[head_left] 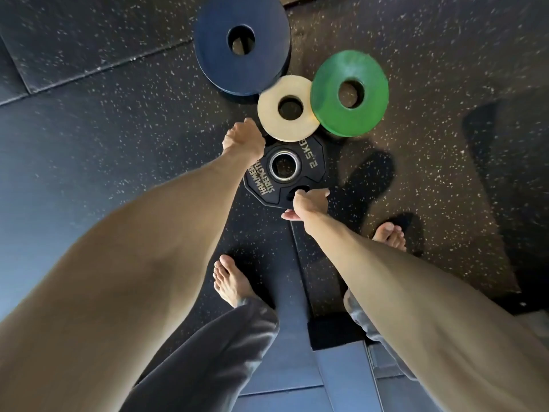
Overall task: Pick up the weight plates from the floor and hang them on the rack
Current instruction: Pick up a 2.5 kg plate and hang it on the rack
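My left hand [243, 138] curls over the upper-left rim of the black plate [315, 171], right hand [310, 203] apparently hooking fingers into its lower slot, for a level lift.

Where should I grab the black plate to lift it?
Grab the black plate by its near rim, fingers through the handle hole, coming from your side. The white plate lies over its far edge, so that side is blocked.

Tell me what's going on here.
A person is bent over weight plates on the gym floor. The left hand and right hand both grip the black 2.5 kg plate at opposite edges. A cream plate overlaps its far edge, a green plate overlaps the cream one, and a blue plate lies beyond.
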A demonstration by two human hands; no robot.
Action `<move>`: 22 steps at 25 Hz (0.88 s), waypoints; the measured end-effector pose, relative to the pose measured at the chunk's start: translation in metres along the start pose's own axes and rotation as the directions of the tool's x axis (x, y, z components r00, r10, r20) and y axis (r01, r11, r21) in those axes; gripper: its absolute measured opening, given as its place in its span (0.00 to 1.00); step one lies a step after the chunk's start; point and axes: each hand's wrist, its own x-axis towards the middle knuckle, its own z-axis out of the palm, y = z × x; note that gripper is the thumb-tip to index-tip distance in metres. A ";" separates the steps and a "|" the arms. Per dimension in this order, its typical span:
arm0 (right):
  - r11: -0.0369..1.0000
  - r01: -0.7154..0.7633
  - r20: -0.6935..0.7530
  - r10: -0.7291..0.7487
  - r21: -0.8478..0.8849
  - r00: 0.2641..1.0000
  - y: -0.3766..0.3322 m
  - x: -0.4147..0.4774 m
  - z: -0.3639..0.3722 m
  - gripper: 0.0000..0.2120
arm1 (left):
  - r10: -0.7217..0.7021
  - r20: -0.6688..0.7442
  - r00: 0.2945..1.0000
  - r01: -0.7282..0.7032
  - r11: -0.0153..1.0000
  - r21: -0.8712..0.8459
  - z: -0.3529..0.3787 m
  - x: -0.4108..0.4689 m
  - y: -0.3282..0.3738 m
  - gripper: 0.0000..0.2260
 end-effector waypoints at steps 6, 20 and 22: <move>0.913 0.201 -0.082 -0.245 -0.355 0.966 0.015 -0.055 -0.057 0.15 | -0.164 0.273 0.948 0.209 0.967 -0.144 -0.015 -0.068 -0.012 0.13; 0.314 0.706 0.155 -0.843 -0.635 0.515 0.004 -0.438 -0.115 0.17 | -0.334 0.338 0.880 0.473 0.536 -0.699 -0.192 -0.397 -0.153 0.11; 0.195 0.739 0.230 -0.873 -0.645 0.431 -0.011 -0.488 -0.114 0.20 | -0.374 0.294 0.880 0.450 0.453 -0.770 -0.230 -0.451 -0.168 0.08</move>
